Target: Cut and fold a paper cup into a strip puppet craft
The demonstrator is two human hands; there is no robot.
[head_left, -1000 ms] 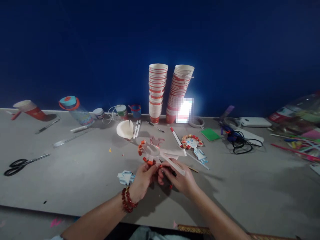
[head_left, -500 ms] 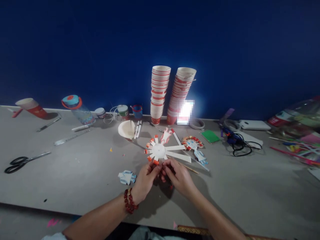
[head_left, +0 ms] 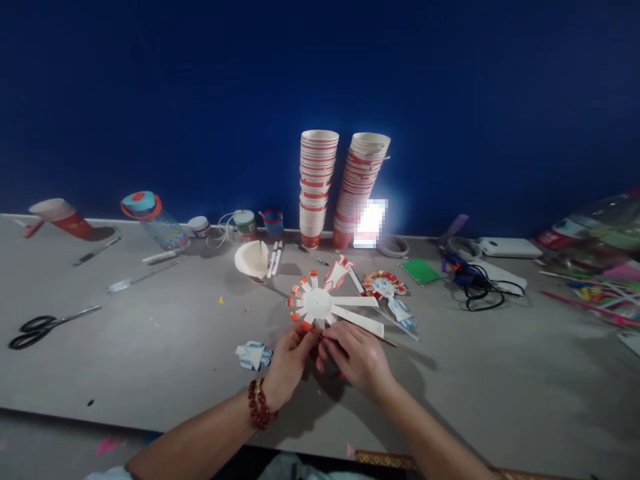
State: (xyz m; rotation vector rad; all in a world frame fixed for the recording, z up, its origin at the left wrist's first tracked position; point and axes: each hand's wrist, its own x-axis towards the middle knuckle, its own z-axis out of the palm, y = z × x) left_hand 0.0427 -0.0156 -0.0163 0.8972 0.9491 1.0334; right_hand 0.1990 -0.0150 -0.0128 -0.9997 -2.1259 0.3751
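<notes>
A paper cup cut into strips (head_left: 318,303) spreads flat like a flower, its white round base in the middle. Several strips end in orange curls; two long straight ones point right. At its near edge, the fingers of my left hand (head_left: 289,360) are closed on a strip. My right hand (head_left: 361,357) pinches the same spot, fingertips against the left ones; the strip's end is mostly hidden between them. A red-outlined paper cutout (head_left: 338,273) lies just beyond the cup. Left of my hands is a blue-edged paper cutout (head_left: 253,355).
Two tall stacks of paper cups (head_left: 314,190) lean by the blue wall. A finished-looking paper figure (head_left: 384,288) lies right of the cut cup, with a stick (head_left: 387,341) nearer. Scissors (head_left: 43,328) lie far left, a bottle (head_left: 157,220) behind, a glue gun (head_left: 463,270) right.
The cut cup has turned slightly, its long strips tilting down to the right. Both hands keep pinching its near edge, the right fingers having shifted a little left. The red-outlined cutout shows more.
</notes>
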